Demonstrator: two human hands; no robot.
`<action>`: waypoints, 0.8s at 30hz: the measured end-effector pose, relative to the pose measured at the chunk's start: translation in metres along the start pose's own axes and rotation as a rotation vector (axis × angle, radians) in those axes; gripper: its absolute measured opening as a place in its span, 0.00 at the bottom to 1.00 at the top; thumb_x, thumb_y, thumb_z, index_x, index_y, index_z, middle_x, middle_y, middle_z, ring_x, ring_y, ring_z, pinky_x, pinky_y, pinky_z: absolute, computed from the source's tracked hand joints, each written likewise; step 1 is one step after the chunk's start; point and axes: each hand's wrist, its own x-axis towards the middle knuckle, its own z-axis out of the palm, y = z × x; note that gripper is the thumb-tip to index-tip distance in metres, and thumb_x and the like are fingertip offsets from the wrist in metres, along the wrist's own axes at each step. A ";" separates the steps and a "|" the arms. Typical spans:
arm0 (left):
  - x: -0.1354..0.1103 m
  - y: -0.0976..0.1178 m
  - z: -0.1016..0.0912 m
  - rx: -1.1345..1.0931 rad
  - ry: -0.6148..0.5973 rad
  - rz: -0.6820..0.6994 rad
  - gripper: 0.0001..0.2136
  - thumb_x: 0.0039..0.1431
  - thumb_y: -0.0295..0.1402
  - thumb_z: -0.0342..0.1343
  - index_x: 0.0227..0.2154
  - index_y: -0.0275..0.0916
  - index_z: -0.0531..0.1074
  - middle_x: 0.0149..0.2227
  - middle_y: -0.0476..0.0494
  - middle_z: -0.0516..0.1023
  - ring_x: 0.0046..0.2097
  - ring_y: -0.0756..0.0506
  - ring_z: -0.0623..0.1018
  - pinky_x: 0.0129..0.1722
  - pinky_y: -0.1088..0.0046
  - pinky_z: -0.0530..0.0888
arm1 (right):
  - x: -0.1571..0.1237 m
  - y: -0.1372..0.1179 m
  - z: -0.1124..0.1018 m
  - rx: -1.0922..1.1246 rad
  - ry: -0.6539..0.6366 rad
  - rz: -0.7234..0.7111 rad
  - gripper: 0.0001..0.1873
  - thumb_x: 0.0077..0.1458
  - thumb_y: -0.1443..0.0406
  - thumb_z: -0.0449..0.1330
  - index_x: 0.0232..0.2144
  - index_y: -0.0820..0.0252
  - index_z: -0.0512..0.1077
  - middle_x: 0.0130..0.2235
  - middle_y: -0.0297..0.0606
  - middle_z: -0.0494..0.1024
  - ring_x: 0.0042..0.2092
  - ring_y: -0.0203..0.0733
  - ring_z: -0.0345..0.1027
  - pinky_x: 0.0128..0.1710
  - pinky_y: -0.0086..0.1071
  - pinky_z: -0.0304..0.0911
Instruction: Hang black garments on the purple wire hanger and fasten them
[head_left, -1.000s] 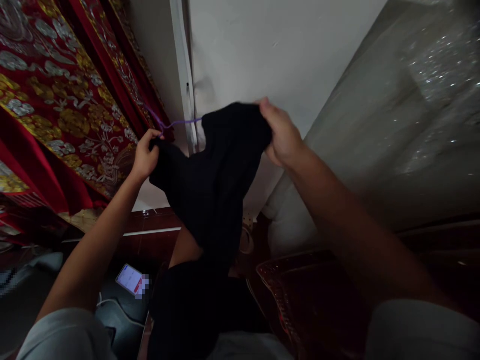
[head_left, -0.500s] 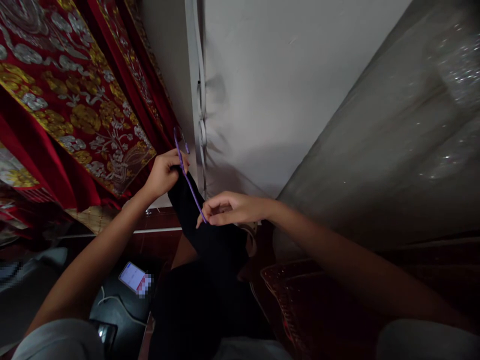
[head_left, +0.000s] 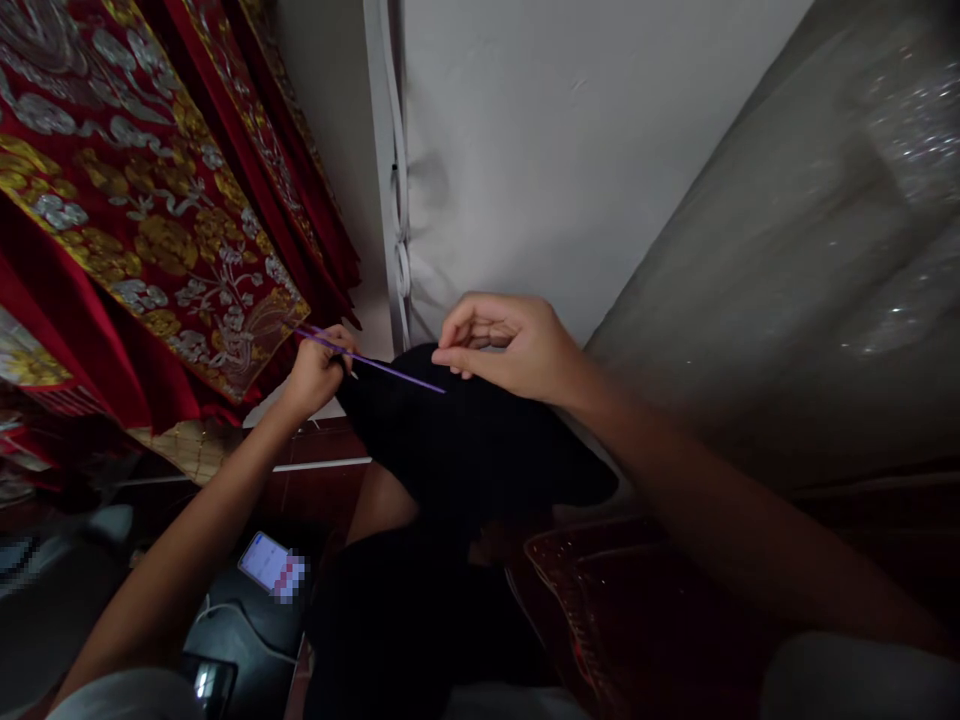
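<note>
My left hand (head_left: 316, 372) is closed around a thin purple clothes hanger (head_left: 394, 372) and an edge of a black garment (head_left: 480, 440). The hanger slants down to the right, its far end lying across the dark cloth. Spread below it, the garment reaches over my lap toward the right, and its exact kind cannot be made out. My right hand (head_left: 502, 345) is just above the cloth, close to the hanger's free end. Its fingers are loosely curled, the thumb near the index fingertip, and no object shows between them.
Red cloth with gold and silver embroidery (head_left: 172, 230) hangs at the left. A white wall (head_left: 540, 160) with a cable (head_left: 401, 200) stands ahead. Plastic-covered material (head_left: 795, 300) leans at the right. A lit phone (head_left: 268, 565) lies on a dark seat at lower left.
My right hand has come off the hanger's end and moved up and right. The hanger has tilted flatter, its hook end swinging left, and the black garment has spread to the right.
</note>
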 end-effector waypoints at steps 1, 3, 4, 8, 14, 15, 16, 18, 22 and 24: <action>-0.001 0.000 0.000 0.033 -0.020 -0.003 0.09 0.36 0.21 0.44 0.18 0.39 0.67 0.33 0.42 0.76 0.39 0.44 0.77 0.40 0.67 0.72 | -0.001 0.000 0.000 0.002 0.004 -0.011 0.13 0.54 0.57 0.70 0.31 0.57 0.73 0.30 0.34 0.74 0.31 0.36 0.68 0.34 0.34 0.67; -0.004 0.001 0.002 0.075 -0.048 -0.016 0.09 0.36 0.21 0.44 0.18 0.39 0.67 0.33 0.42 0.77 0.40 0.44 0.77 0.42 0.66 0.72 | -0.004 0.005 0.001 -0.019 -0.034 -0.004 0.11 0.56 0.57 0.69 0.34 0.57 0.74 0.33 0.36 0.76 0.34 0.37 0.70 0.37 0.35 0.69; -0.005 0.001 0.002 0.083 -0.050 -0.024 0.10 0.36 0.20 0.44 0.19 0.39 0.67 0.33 0.42 0.77 0.39 0.44 0.77 0.42 0.66 0.72 | -0.006 0.009 0.000 -0.040 -0.077 0.015 0.12 0.56 0.57 0.69 0.36 0.57 0.75 0.36 0.37 0.77 0.36 0.38 0.71 0.39 0.35 0.70; -0.007 0.003 0.000 0.125 0.016 -0.060 0.10 0.37 0.20 0.44 0.20 0.39 0.67 0.31 0.43 0.76 0.38 0.44 0.77 0.41 0.66 0.72 | -0.016 0.033 0.001 -0.157 -0.355 0.177 0.19 0.54 0.53 0.70 0.43 0.58 0.76 0.45 0.40 0.80 0.43 0.41 0.73 0.44 0.36 0.68; -0.004 0.009 -0.006 0.273 0.071 -0.039 0.14 0.38 0.20 0.44 0.28 0.40 0.67 0.32 0.44 0.73 0.38 0.43 0.74 0.42 0.67 0.71 | -0.027 0.037 0.000 -0.570 -0.263 0.238 0.28 0.64 0.49 0.58 0.18 0.58 0.66 0.20 0.33 0.64 0.25 0.35 0.53 0.31 0.35 0.45; -0.005 0.010 -0.006 0.281 0.046 -0.017 0.14 0.39 0.19 0.44 0.29 0.40 0.66 0.33 0.44 0.73 0.38 0.43 0.74 0.42 0.67 0.71 | -0.028 0.034 -0.002 -0.647 -0.201 0.194 0.30 0.64 0.49 0.58 0.15 0.58 0.62 0.19 0.32 0.60 0.24 0.34 0.49 0.31 0.36 0.42; -0.005 0.012 -0.005 0.290 0.019 0.003 0.13 0.39 0.19 0.44 0.29 0.40 0.65 0.33 0.43 0.73 0.39 0.42 0.74 0.43 0.66 0.71 | -0.029 0.031 -0.003 -0.707 -0.159 0.153 0.32 0.64 0.48 0.58 0.14 0.59 0.59 0.18 0.32 0.58 0.24 0.34 0.47 0.32 0.36 0.40; -0.006 0.014 -0.003 0.315 -0.019 0.027 0.13 0.41 0.19 0.44 0.29 0.40 0.65 0.35 0.41 0.73 0.40 0.42 0.74 0.43 0.65 0.71 | -0.032 0.025 -0.006 -0.761 -0.124 0.115 0.35 0.64 0.46 0.57 0.13 0.59 0.57 0.17 0.32 0.55 0.23 0.34 0.45 0.32 0.36 0.38; -0.008 0.011 0.000 0.348 -0.056 0.005 0.12 0.45 0.19 0.45 0.31 0.39 0.67 0.38 0.38 0.75 0.42 0.40 0.76 0.45 0.63 0.72 | -0.037 0.022 -0.015 -0.786 0.030 0.087 0.35 0.64 0.43 0.54 0.14 0.58 0.58 0.16 0.32 0.54 0.22 0.34 0.46 0.31 0.36 0.39; -0.009 0.006 0.000 0.370 -0.068 -0.035 0.12 0.46 0.19 0.45 0.31 0.39 0.69 0.39 0.37 0.76 0.42 0.39 0.76 0.45 0.63 0.72 | -0.036 0.025 -0.023 -0.794 0.139 0.069 0.36 0.64 0.44 0.55 0.13 0.58 0.57 0.16 0.32 0.52 0.22 0.34 0.45 0.30 0.35 0.40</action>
